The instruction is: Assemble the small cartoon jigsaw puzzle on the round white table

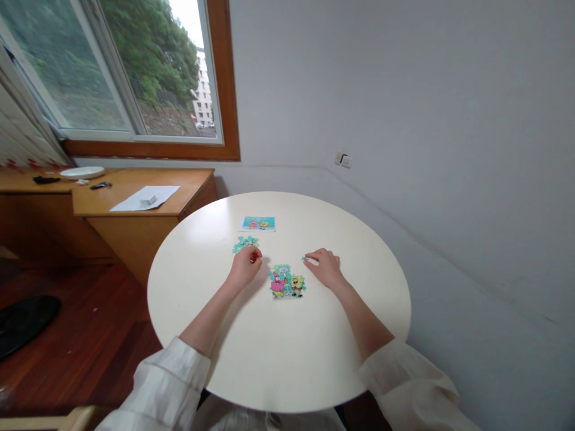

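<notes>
A small, partly joined cartoon jigsaw (287, 282) lies near the middle of the round white table (278, 347). My left hand (246, 266) rests left of it with fingers curled, right beside a little heap of loose teal pieces (245, 243); what its fingers pinch is too small to name. My right hand (324, 267) lies to the right of the jigsaw and pinches a teal puzzle piece (304, 258) at its fingertips. A picture card of the same cartoon (257, 224) lies further back on the table.
A wooden desk (135, 209) stands at the left under the window, with a sheet of paper (144, 197), a white plate (82, 172) and small dark items on it. Grey walls close in at the right. A dark round object (24, 320) lies on the wooden floor.
</notes>
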{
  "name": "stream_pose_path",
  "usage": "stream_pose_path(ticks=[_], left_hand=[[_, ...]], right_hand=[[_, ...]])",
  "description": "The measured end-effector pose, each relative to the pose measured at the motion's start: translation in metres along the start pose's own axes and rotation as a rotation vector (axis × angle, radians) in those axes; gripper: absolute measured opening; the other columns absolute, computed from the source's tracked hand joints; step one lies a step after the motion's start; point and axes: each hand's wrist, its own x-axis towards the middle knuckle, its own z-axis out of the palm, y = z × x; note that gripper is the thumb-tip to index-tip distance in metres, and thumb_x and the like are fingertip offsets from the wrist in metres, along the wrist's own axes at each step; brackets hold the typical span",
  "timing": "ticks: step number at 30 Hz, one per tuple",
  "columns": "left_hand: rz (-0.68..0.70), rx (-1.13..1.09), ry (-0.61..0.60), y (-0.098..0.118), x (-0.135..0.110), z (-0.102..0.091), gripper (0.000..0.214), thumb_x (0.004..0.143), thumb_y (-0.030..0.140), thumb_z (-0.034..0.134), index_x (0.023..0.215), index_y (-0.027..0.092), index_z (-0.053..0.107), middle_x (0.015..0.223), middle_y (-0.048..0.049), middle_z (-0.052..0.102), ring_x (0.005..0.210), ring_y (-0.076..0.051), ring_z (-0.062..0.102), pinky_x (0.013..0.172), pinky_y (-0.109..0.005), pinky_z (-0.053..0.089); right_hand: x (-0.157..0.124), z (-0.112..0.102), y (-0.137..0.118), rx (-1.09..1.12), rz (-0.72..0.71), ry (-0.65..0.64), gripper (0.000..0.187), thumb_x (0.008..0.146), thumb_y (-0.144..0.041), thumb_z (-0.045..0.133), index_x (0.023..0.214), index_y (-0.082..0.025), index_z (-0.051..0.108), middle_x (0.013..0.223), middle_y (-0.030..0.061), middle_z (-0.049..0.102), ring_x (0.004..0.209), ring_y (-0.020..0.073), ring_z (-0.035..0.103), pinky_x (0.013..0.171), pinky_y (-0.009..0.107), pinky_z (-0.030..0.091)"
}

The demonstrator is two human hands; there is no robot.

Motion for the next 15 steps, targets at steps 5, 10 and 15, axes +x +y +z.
stream_pose_path(ticks=[5, 10, 15], left_hand=[[-0.033, -0.011, 0.037, 0.0029, -0.0003, -0.0041, 0.017, 0.055, 0.003, 0.045, 0.063, 0.017, 0.051, 0.067, -0.0001, 0.055, 0.07, -0.016, 0.056, 0.066, -0.027, 0.044], [-0.075, -0.041, 0.016, 0.0017, 0.0005, -0.0041, 0.018, 0.056, 0.0, 0.045, 0.06, 0.017, 0.05, 0.065, -0.0003, 0.059, 0.067, -0.016, 0.057, 0.067, -0.028, 0.043], [-0.018, -0.145, -0.014, 0.0046, 0.0002, -0.0014, 0.005, 0.063, 0.013, 0.054, 0.063, 0.017, 0.051, 0.065, -0.0008, 0.06, 0.064, -0.015, 0.058, 0.063, -0.027, 0.043]], right_hand=[[0.0008, 0.0019, 0.0021, 0.024, -0.034, 0.005, 0.018, 0.079, -0.032, 0.055, 0.09, -0.025, 0.068, 0.096, 0.0055, 0.061, 0.093, 0.0211, 0.05, 0.08, 0.036, 0.028], [0.0001, 0.0043, 0.0008, 0.005, -0.047, 0.017, 0.019, 0.079, -0.033, 0.054, 0.091, -0.023, 0.066, 0.098, 0.0061, 0.061, 0.094, 0.021, 0.05, 0.081, 0.036, 0.027], [0.0005, 0.0046, -0.0024, -0.015, -0.058, -0.001, 0.017, 0.078, -0.034, 0.056, 0.085, -0.021, 0.065, 0.096, 0.0053, 0.061, 0.094, 0.0206, 0.05, 0.082, 0.036, 0.028]])
